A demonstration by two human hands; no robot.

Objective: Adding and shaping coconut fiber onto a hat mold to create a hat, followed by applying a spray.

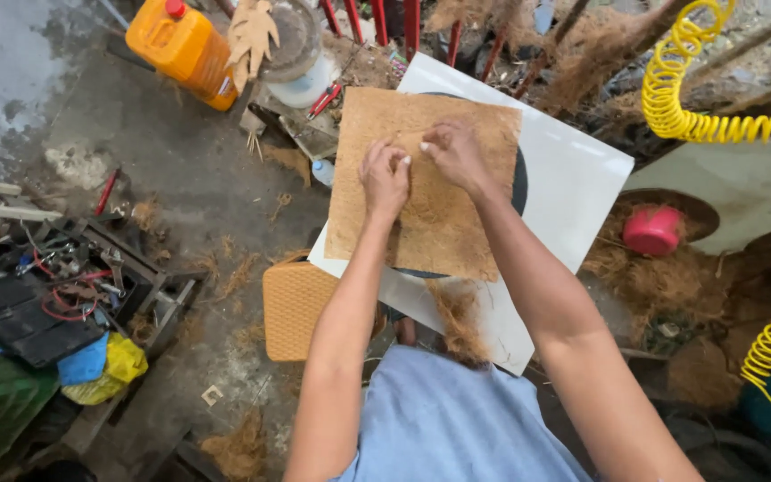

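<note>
At the left of the frame a tray of tangled tools and an orange jerrycan sit on the concrete floor, well apart from the work. In the middle, a square coir fibre mat lies flat on a white board over a dark round disc, its sides slightly skewed to the frame. Both hands rest on the mat's upper half, directly above the person's body: the left hand is curled, fingertips pinched on the fibre surface, and the right hand sits just beside it, a little higher, fingers bent down onto the mat; whether either has actually lifted any fibre cannot be told. The disc is mostly hidden by the mat. At right, a pink bowl and yellow coiled hoses lie among loose fibre; the hoses are cut off by the frame edge.
</note>
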